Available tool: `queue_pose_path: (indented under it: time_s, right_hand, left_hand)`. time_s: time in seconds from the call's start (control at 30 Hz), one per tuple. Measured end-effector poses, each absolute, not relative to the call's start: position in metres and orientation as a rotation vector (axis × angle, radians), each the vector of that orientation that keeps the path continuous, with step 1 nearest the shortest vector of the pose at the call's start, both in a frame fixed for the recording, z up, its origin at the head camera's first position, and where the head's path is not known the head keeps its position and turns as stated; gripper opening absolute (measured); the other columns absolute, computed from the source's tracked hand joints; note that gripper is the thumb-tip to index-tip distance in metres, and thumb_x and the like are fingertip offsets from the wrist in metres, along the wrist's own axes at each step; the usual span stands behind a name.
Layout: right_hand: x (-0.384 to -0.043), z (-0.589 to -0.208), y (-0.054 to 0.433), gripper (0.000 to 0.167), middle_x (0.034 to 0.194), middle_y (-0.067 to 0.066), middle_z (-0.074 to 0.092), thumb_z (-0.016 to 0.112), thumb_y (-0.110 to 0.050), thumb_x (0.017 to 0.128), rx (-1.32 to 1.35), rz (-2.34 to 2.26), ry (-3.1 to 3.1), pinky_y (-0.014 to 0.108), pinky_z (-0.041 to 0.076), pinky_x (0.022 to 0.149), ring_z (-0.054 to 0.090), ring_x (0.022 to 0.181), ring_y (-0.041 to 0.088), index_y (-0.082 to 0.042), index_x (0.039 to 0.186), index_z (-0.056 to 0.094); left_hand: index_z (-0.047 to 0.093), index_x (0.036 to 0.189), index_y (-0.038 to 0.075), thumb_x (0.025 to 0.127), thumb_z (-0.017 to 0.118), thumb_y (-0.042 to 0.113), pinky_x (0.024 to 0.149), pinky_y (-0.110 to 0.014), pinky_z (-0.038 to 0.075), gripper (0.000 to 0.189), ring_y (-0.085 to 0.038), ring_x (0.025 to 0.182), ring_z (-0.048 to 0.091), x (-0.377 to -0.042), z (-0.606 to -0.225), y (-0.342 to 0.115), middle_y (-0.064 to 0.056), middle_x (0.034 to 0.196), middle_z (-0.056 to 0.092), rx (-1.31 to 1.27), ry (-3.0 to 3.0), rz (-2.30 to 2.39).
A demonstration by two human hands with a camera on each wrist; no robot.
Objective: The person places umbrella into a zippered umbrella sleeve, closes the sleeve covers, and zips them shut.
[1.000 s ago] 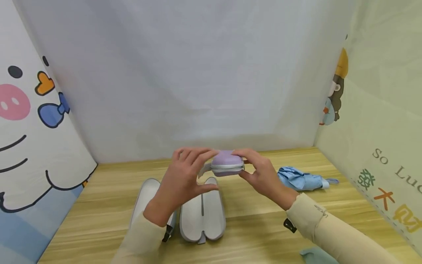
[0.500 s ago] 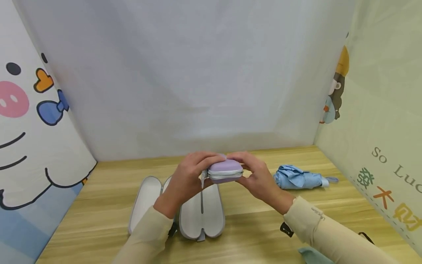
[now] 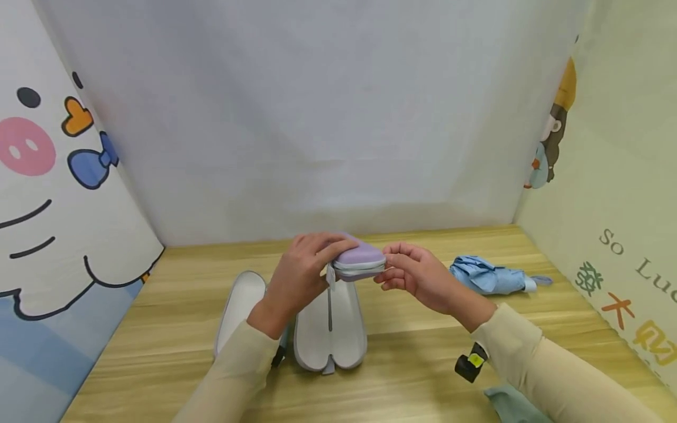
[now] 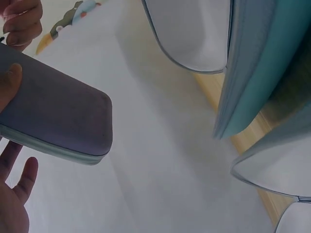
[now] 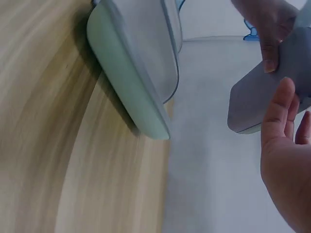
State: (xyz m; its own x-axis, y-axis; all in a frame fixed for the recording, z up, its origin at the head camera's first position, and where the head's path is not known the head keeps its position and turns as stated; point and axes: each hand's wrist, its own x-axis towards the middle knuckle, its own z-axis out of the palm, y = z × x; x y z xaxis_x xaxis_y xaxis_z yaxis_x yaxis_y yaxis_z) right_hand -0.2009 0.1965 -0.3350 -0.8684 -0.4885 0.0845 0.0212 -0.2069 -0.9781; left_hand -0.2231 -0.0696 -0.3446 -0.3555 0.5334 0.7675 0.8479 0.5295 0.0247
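Note:
A small lilac zip-up case (image 3: 362, 255) with a pale zip band is held up above the table. My left hand (image 3: 304, 270) grips its left end, thumb below and fingers over the top. In the left wrist view the case (image 4: 58, 107) shows a flat side under the fingers. My right hand (image 3: 423, 279) is at the right corner of the case, thumb and forefinger pinching at the zip pull, other fingers loosely curled. A pale strap (image 3: 331, 276) hangs at the left end of the case. Most of the zip pull is hidden by the fingers.
Two opened cases lie on the wooden table (image 3: 412, 364): a white-lined one (image 3: 307, 346) in the middle, another (image 3: 240, 305) partly behind my left arm. A folded blue umbrella (image 3: 489, 276) lies at the right. A teal cloth (image 3: 513, 404) sits near the front edge.
My right hand has shifted from gripping the top and underside of the case to its right corner at the zip. The left hand has closed around the case, which is now turned slightly.

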Motion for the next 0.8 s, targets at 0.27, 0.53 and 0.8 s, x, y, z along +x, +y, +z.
queue_pose_path:
  time_s: [0.27, 0.53, 0.8]
  right_hand:
    - [-0.200, -0.338, 0.203, 0.015, 0.102, 0.007, 0.069, 0.056, 0.001, 0.104, -0.477, -2.178, 1.632, 0.026, 0.058, 0.082, 0.071, 0.092, 0.015, -0.008, 0.109, 0.067]
    - [-0.201, -0.332, 0.202, 0.023, 0.093, 0.006, 0.073, 0.057, 0.003, 0.104, -0.347, -2.213, 1.706, 0.026, 0.059, 0.082, 0.070, 0.083, 0.014, -0.008, 0.099, 0.076]
    - [-0.198, -0.328, 0.199, 0.024, 0.094, 0.008, 0.075, 0.057, 0.006, 0.103, -0.351, -2.290, 1.705, 0.028, 0.059, 0.085, 0.073, 0.086, 0.015, -0.007, 0.096, 0.077]
  left_hand:
    - [0.066, 0.134, 0.023, 0.077, 0.092, 0.005, 0.094, -0.047, 0.050, 0.065, -0.027, 0.114, 0.064, -0.223, -0.345, -0.072, -0.005, 0.127, 0.066, -1.085, -2.046, -0.523]
    - [0.061, 0.136, 0.020, 0.079, 0.090, 0.003, 0.095, -0.042, 0.051, 0.066, -0.027, 0.112, 0.064, -0.224, -0.341, -0.069, -0.006, 0.123, 0.065, -1.100, -2.056, -0.548]
    - [0.054, 0.143, 0.021, 0.085, 0.081, -0.006, 0.092, -0.038, 0.057, 0.069, -0.028, 0.114, 0.061, -0.224, -0.346, -0.070, -0.011, 0.125, 0.060, -1.127, -2.011, -0.601]
